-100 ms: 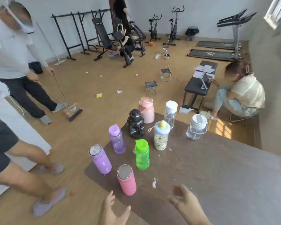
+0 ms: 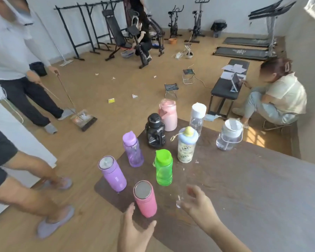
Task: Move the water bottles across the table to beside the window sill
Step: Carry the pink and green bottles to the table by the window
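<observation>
Several water bottles stand at the left end of the dark brown table (image 2: 244,188). Nearest me is a pink steel-capped bottle (image 2: 145,200), with a lilac steel-capped bottle (image 2: 113,174) to its left and a green bottle (image 2: 163,168) behind it. Farther back stand a clear purple bottle (image 2: 133,150), a black jug (image 2: 155,131), a pale pink jug (image 2: 168,115), a blue-lidded cup (image 2: 186,145), a white-capped clear bottle (image 2: 197,118) and a clear handled jug (image 2: 229,135). My left hand (image 2: 135,231) is open just below the pink bottle, fingers apart. My right hand (image 2: 200,204) is open to its right, empty.
A person's bare legs in slippers (image 2: 55,224) stand close to the table's left corner. Another person sweeps with a broom (image 2: 84,120) on the wooden floor. A seated person (image 2: 278,99) is beyond the far table edge by a black bench (image 2: 227,84). Gym machines line the back wall.
Both my hands have come forward and up toward the pink bottle, the left one now just short of its base. The bottles have not moved.
</observation>
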{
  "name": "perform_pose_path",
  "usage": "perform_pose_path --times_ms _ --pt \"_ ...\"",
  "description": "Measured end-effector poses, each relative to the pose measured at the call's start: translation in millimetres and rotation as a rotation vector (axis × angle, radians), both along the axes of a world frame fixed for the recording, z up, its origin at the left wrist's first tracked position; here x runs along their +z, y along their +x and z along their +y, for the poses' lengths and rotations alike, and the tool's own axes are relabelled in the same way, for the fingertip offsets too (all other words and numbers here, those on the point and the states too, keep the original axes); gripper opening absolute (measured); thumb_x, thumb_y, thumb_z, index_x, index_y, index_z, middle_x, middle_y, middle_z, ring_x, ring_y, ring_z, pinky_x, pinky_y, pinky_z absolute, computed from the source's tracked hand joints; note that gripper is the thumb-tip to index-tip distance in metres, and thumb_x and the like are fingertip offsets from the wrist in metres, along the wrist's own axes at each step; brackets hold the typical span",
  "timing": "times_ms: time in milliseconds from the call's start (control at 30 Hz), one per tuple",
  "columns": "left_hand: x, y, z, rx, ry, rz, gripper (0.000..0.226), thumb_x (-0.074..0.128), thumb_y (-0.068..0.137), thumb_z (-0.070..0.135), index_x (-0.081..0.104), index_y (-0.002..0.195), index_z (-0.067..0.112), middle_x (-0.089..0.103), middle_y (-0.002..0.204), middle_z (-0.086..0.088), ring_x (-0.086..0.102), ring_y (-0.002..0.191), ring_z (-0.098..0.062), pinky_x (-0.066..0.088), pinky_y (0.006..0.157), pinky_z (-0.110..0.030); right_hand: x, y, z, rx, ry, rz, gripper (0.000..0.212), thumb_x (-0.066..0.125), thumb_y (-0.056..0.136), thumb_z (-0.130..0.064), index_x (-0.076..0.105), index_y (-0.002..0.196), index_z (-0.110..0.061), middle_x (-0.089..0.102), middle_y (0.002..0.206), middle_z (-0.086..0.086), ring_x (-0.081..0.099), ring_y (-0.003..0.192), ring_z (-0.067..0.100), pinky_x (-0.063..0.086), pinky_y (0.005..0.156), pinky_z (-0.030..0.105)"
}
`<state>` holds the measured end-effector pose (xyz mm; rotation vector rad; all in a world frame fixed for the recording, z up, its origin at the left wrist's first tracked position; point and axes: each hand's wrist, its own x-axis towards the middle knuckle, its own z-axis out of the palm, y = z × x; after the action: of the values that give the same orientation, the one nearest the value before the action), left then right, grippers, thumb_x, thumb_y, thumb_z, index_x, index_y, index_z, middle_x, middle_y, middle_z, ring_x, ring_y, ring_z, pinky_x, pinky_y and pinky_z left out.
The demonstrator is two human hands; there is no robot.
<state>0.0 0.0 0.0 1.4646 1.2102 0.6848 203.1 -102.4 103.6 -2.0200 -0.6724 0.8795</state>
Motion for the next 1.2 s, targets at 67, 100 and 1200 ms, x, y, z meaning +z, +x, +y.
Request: perform_pose_path --times_ms 67,100,1200 --pt "16.1 2.3 10.2 -0.037 0.086 -0.099 0.085 0.095 0.048 0.032 0.062 0.124 0.052 0.077 0.116 0.015 0.074 0.109 -0.009 0.060 0.102 -0.039 -16.6 2.0 43.3 0.001 0.052 0.014 0.079 0.091 0.079 -0.019 0.052 0.148 -0.016 0.056 0.139 -0.004 0.056 0.131 0.014 0.045 0.108 0.029" --pt "-7.0 8.8 21.2 0.024 0.049 -0.071 0.078 0.094 0.046 0.032 0.065 0.118 0.047 0.078 0.112 0.012 0.075 0.102 -0.005 0.063 0.097 -0.040 -26.4 1.5 60.6 0.002 0.061 0.004 0.088 0.093 0.076 -0.022 0.048 0.152 -0.015 0.054 0.143 -0.005 0.053 0.136 0.014 0.045 0.114 0.035" --pt "90.2 316.5 -124.2 -0.478 0.206 0.033 0.042 0.093 0.050 0.041 0.072 0.085 0.028 0.082 0.077 0.015 0.079 0.073 -0.008 0.065 0.074 -0.042 -21.9 178.1 -207.0 -0.623 0.216 -0.272 0.038 0.088 0.075 -0.033 0.059 0.094 -0.046 0.072 0.104 -0.017 0.063 0.101 -0.009 0.050 0.077 0.018"
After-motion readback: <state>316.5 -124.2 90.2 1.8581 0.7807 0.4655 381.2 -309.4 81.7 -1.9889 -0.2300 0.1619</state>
